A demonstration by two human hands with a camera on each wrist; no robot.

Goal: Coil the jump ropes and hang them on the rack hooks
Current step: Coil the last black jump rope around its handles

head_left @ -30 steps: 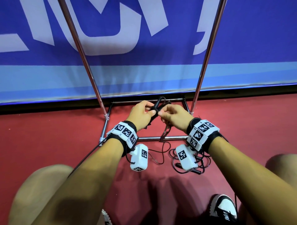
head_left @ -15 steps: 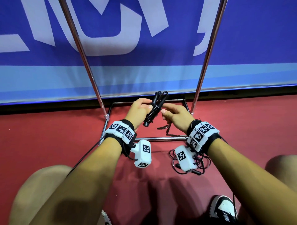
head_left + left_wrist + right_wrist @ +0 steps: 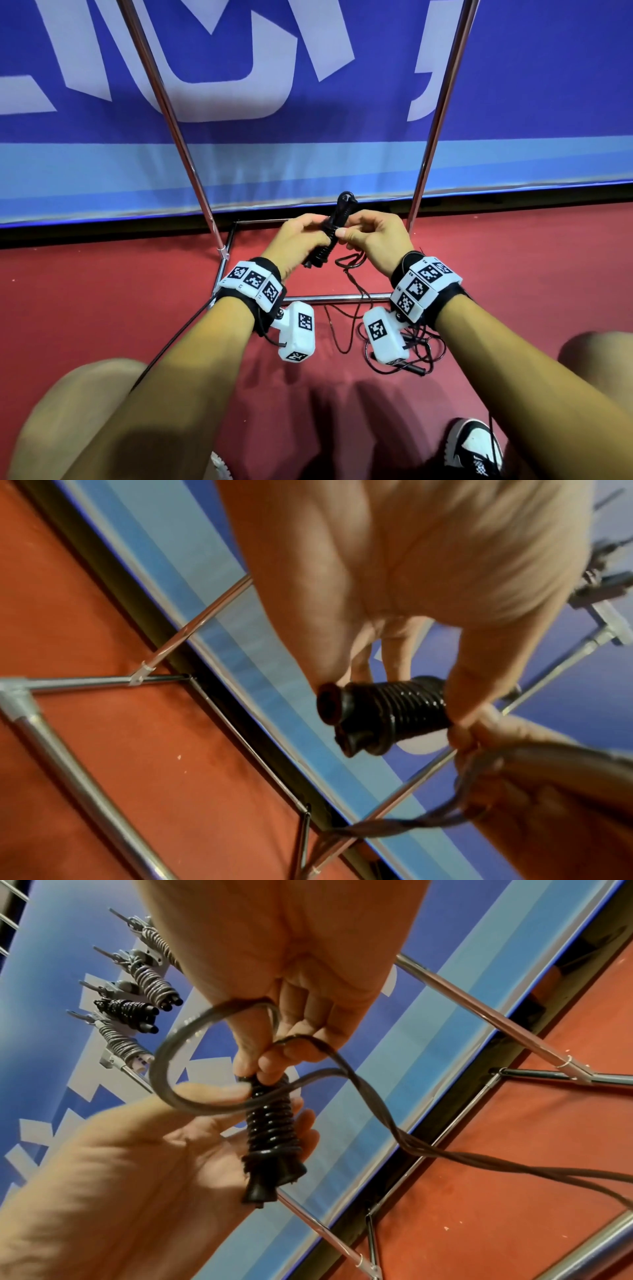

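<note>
Two black jump rope handles (image 3: 337, 219) are held side by side, with black cord wound round them in tight turns (image 3: 404, 710). My left hand (image 3: 320, 240) grips this bundle (image 3: 274, 1131) from the left. My right hand (image 3: 346, 234) pinches the loose cord right beside the handles, and a loop of cord (image 3: 171, 1056) stands out from its fingers (image 3: 284, 1031). The remaining cord (image 3: 356, 284) trails down to the red floor. High on the rack, several coiled ropes (image 3: 137, 999) hang from hooks.
The rack's chrome uprights (image 3: 171, 113) (image 3: 442, 102) rise on either side of my hands, and its base frame (image 3: 335, 298) lies on the floor below them. Another black rope (image 3: 411, 349) lies tangled on the floor under my right wrist. A blue banner (image 3: 308, 154) stands behind.
My right hand has carried the cord round the handles, and the hanging length has shortened. Both hands and the bundle have risen slightly.
</note>
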